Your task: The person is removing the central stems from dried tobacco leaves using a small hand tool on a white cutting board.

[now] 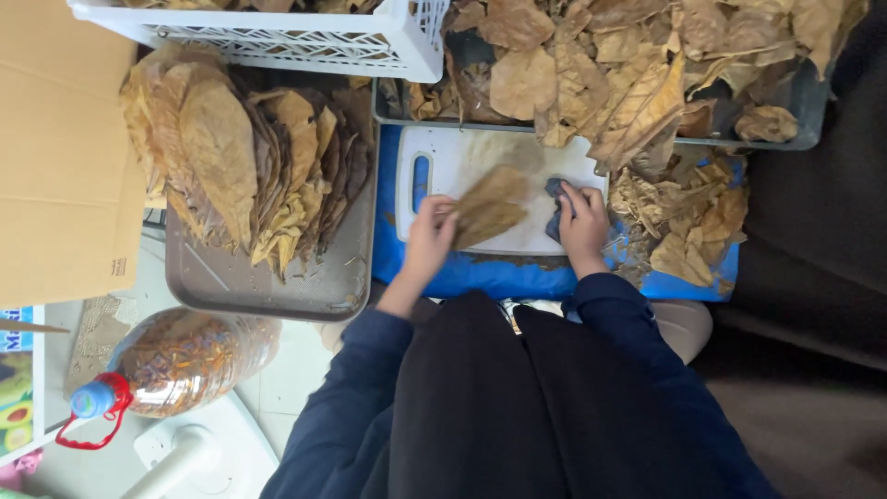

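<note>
Now the left hand (431, 231) pinches the edge of a dry brown leaf (490, 207), with the fingers closed on it. The leaf lies on a white cutting board (443, 162), between the two hands, at about 3 o'clock from the left hand and 9 o'clock from the right hand (582, 222). The right hand presses down on a dark blue cloth (554, 189) with bent fingers; most of the cloth is hidden under this hand, so its shape is hard to tell. The board rests on a blue mat (499, 275).

At 9 o'clock from the board, a grey tray (268, 286) carries a stack of leaves (240, 166) laid flat. At 12 o'clock, a dark tray (804, 115) holds a loose heap of leaves (628, 65), cut off by the top edge. A white basket (305, 42) is also cut off at the top. At 3 o'clock lie leaf scraps (688, 222). A plastic bottle (176, 365) lies at 7 o'clock; what fills it is not clear.
</note>
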